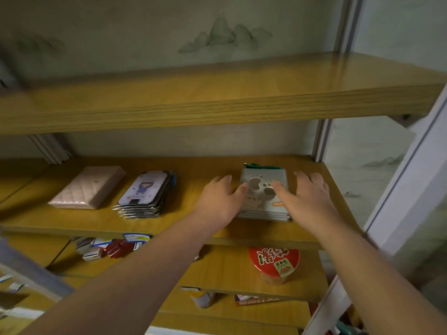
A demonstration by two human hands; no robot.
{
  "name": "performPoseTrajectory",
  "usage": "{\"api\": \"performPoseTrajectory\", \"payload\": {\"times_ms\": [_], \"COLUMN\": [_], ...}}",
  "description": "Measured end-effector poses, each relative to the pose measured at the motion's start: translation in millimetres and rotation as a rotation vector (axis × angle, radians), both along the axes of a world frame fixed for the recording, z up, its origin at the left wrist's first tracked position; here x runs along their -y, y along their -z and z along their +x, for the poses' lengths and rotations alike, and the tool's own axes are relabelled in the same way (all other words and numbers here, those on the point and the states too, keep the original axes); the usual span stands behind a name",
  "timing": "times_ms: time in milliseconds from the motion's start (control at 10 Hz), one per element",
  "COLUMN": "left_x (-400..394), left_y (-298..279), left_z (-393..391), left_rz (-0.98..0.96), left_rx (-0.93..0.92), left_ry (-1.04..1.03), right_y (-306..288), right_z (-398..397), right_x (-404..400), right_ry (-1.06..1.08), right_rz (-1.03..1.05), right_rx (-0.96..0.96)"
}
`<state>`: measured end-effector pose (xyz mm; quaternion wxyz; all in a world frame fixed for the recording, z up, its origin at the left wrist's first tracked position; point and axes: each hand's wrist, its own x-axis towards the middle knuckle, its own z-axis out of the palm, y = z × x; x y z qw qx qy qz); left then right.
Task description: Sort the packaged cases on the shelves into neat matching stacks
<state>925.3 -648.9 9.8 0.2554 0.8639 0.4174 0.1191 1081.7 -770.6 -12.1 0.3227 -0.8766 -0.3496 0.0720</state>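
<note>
A stack of grey packaged cases with a paw print lies on the right of the middle shelf. My left hand rests against its left side, thumb on the top case. My right hand sits at its right side, thumb across the top. Both hands have spread fingers and neither lifts anything. Further left lies a stack of cases with a cartoon figure, and left of that a pink quilted stack.
The upper shelf juts out above the hands. On the lower shelf stand a red-lidded jar and small red and white boxes. A white frame post borders the right side.
</note>
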Motion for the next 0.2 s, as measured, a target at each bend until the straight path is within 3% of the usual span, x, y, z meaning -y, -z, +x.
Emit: {"api": "performPoseTrajectory", "payload": {"times_ms": [100, 200], "left_x": [-15.1, -30.8], "left_y": [-1.3, -0.2], "left_z": [-28.7, -61.0], "left_rz": [0.174, 0.257], "left_rx": [-0.045, -0.049], "left_ry": [0.082, 0.137], "right_y": [-18.2, -38.2], "right_z": [-18.8, -53.7], "right_x": [14.5, 25.3], "right_ry": [-0.13, -0.259], "right_rz": [0.092, 0.303], "right_rx": [0.06, -0.056]}}
